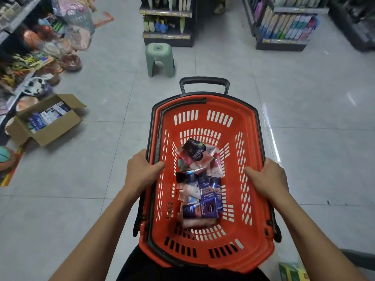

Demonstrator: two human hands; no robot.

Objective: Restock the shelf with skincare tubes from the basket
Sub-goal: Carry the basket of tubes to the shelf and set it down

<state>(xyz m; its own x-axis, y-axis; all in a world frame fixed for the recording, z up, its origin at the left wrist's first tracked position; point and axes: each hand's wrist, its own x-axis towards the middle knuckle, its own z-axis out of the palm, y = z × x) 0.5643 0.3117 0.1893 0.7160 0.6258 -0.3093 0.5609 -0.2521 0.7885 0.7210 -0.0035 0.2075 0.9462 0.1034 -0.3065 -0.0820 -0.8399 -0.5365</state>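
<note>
A person holds a red basket (205, 110) out in front with both hands. The left hand (142, 169) is closed around the left rim, with the thumb hooked over the edge. The right hand (267, 179) is closed around the right rim in the same way. Neither hand holds a tube.

The tubes (199, 183) lie in a loose pile on the bottom of the basket. Some are dark blue, some are pink and some are white.

This looks like the carrying step. No tube has gone onto a shelf yet, as far as can be seen. Next, the person most likely needs to reach the right shelf, put the basket down or hold it with one hand, and pick out a tube with the free hand.

It is hard to tell which shelf the tubes belong on. The shelves (284, 23) far ahead are blurry. The left shelves are cut off at the edge. A green stool (160, 57) stands on the floor (304, 98) ahead. An open box (46, 118) sits on the floor at the left. The lowest tubes are hidden under the others.
</note>
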